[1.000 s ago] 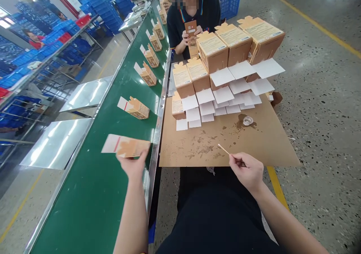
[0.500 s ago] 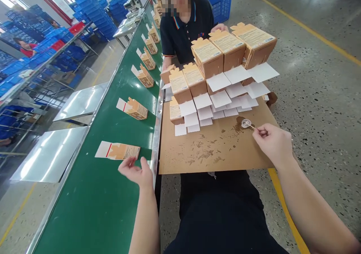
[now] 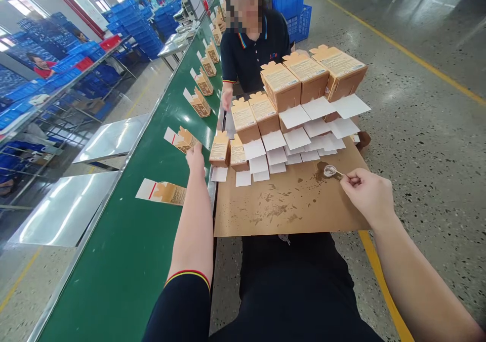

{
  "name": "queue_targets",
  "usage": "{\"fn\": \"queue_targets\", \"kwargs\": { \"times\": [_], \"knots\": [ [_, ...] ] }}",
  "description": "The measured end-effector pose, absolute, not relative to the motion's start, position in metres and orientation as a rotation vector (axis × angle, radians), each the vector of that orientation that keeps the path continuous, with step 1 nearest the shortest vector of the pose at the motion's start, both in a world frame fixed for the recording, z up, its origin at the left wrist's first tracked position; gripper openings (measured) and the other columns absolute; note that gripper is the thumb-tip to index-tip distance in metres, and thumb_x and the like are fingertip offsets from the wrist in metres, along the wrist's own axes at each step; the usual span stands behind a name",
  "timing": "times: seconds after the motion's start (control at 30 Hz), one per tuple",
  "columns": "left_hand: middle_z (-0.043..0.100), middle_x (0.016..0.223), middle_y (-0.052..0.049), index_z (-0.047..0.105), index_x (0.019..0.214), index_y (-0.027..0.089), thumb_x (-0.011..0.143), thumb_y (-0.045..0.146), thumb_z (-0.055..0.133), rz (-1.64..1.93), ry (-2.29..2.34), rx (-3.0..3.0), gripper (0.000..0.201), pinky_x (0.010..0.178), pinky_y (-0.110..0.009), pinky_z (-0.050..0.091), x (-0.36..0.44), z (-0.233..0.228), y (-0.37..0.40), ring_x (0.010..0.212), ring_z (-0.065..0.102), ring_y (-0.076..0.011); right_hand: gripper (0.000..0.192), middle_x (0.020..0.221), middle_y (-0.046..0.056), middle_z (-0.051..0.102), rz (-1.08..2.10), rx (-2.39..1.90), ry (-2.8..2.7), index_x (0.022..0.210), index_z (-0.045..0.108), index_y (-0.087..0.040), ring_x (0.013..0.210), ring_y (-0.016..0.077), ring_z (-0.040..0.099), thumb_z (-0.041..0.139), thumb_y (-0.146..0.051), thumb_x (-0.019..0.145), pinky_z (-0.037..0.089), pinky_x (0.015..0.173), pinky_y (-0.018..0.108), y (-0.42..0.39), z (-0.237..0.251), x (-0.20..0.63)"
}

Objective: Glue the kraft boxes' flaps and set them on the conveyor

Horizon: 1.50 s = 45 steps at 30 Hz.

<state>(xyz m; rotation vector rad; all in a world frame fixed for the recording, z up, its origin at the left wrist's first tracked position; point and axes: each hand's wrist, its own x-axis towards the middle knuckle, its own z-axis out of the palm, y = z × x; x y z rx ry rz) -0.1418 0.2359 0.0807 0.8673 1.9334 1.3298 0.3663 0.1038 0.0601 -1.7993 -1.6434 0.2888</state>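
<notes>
My left hand (image 3: 195, 156) reaches over the green conveyor belt, its fingers closed on the right end of a small brown carton (image 3: 183, 137) with a raised white flap. Closer to me, another carton (image 3: 167, 192) lies on the belt, its right end against or behind my left forearm. My right hand (image 3: 366, 193) pinches a thin cotton swab (image 3: 340, 174) over the brown cardboard sheet (image 3: 243, 215). The swab's far end is in a small clear plastic cup (image 3: 329, 170), which sits on a wet patch.
Several stacked cartons (image 3: 281, 86) with white flaps stand at the back of the cardboard. One carton (image 3: 219, 148) stands at the stack's left, by the belt's metal edge. A co-worker (image 3: 254, 48) sits behind. More cartons (image 3: 198, 103) line the belt (image 3: 114, 261) farther off.
My left hand has moved forward from beside the near carton to the one beyond it and closed. A carton now stands at the stack's left end. My right hand has hardly moved.
</notes>
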Motion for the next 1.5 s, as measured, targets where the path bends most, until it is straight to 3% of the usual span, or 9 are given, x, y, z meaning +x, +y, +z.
{"fn": "queue_targets", "kwargs": {
  "times": [0.1,0.17,0.33,0.5,0.6,0.73,1.03,1.33,1.5],
  "knots": [
    [0.077,0.103,-0.014,0.068,0.095,0.020,0.076,0.039,0.091,1.120,1.969,0.743,0.035,0.100,-0.047,0.056,-0.135,0.080,0.242,0.117,0.073,-0.0383,0.042,0.062,0.008,0.067,0.281,-1.766,-1.612,0.069,0.059,-0.027,0.058,0.0250,0.065,0.065,-0.060,0.095,0.053,0.064,0.039,0.099,0.061,0.367],
    [0.080,0.102,-0.016,0.072,0.094,0.020,0.067,0.032,0.095,1.122,1.940,0.758,0.038,0.100,-0.050,0.058,-0.133,0.078,0.232,0.117,0.074,-0.0415,0.038,0.063,0.008,0.068,0.256,-1.726,-1.569,0.070,0.062,-0.027,0.058,0.0250,0.066,0.067,-0.056,0.094,0.055,0.063,0.039,0.094,0.060,0.367],
    [0.079,0.135,-0.014,0.073,0.113,0.023,0.072,0.036,0.091,1.435,1.732,0.759,0.047,0.105,-0.046,0.061,-0.137,0.074,0.151,0.128,0.074,-0.0340,0.030,0.067,0.008,0.072,0.239,-1.605,-1.454,0.077,0.072,-0.026,0.058,0.0228,0.068,0.074,-0.050,0.097,0.059,0.060,0.037,0.064,0.060,0.358],
    [0.073,0.154,-0.013,0.074,0.134,0.027,0.067,0.034,0.104,1.423,1.359,0.699,0.073,0.113,-0.051,0.061,-0.100,0.055,0.050,0.140,0.071,-0.0376,0.020,0.067,0.002,0.073,0.523,-1.330,-1.554,0.084,0.078,-0.025,0.052,0.0165,0.065,0.074,-0.033,0.102,0.057,0.050,0.029,0.022,0.057,0.307],
    [0.076,0.149,-0.015,0.075,0.129,0.025,0.066,0.037,0.108,1.408,1.399,0.642,0.072,0.121,-0.053,0.057,-0.069,0.038,0.026,0.143,0.070,-0.0386,0.019,0.070,0.000,0.074,0.637,-1.182,-1.647,0.083,0.074,-0.024,0.055,0.0133,0.066,0.070,-0.020,0.101,0.056,0.054,0.025,0.010,0.044,0.261],
    [0.078,0.142,-0.016,0.075,0.126,0.023,0.063,0.037,0.110,1.393,1.443,0.663,0.074,0.124,-0.055,0.055,-0.051,0.025,0.029,0.141,0.072,-0.0384,0.025,0.065,-0.002,0.066,0.680,-1.122,-1.755,0.078,0.066,-0.024,0.055,0.0123,0.060,0.063,-0.018,0.102,0.052,0.056,0.024,0.013,0.017,0.216],
    [0.081,0.136,-0.015,0.073,0.122,0.024,0.062,0.044,0.110,1.377,1.470,0.696,0.074,0.120,-0.052,0.059,-0.044,0.028,0.031,0.131,0.077,-0.0347,0.031,0.063,-0.003,0.053,0.634,-1.043,-1.978,0.072,0.053,-0.024,0.054,0.0123,0.049,0.057,-0.012,0.100,0.041,0.055,0.027,0.015,-0.007,0.202],
    [0.072,0.144,-0.016,0.061,0.137,0.026,0.065,0.042,0.108,1.395,1.576,0.932,0.088,0.121,-0.052,0.057,-0.025,0.025,0.018,0.138,0.072,-0.0366,0.027,0.066,-0.001,0.064,0.531,-1.175,-1.764,0.077,0.063,-0.025,0.057,0.0138,0.058,0.060,-0.017,0.103,0.050,0.058,0.026,0.031,0.004,0.224],
    [0.069,0.129,-0.012,0.058,0.132,0.027,0.067,0.035,0.106,1.321,1.794,1.114,0.081,0.118,-0.053,0.055,-0.009,0.015,0.000,0.130,0.072,-0.0376,0.028,0.065,0.000,0.068,0.532,-1.284,-1.613,0.076,0.068,-0.026,0.054,0.0149,0.060,0.065,-0.026,0.104,0.055,0.056,0.028,0.023,0.023,0.249]
  ]
}}
